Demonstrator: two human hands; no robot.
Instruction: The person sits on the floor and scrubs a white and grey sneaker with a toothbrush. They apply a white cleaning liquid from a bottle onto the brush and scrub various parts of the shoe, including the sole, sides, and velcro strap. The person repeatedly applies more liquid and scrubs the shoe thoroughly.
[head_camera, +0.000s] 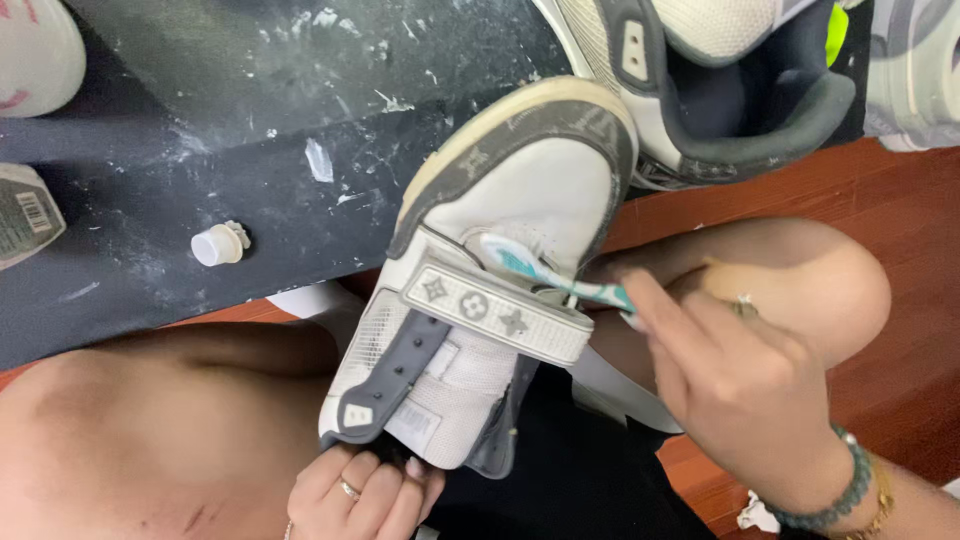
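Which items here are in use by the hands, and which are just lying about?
In use:
- white and grey high-top sneaker, held at the heel by the left hand
- teal and white toothbrush, in the right hand, bristles on the sneaker's toe

Lying about:
- small white plastic cap on the dark paint-flecked board
- second grey and white sneaker

Left hand (362, 497) cut off at bottom edge, fingertips tucked under sneaker (480, 290) heel. Toothbrush (555, 281) handle hidden inside right hand (745, 395). 2nd shoe (720, 80) cropped at top; bottle (25, 215) half out of frame, left.
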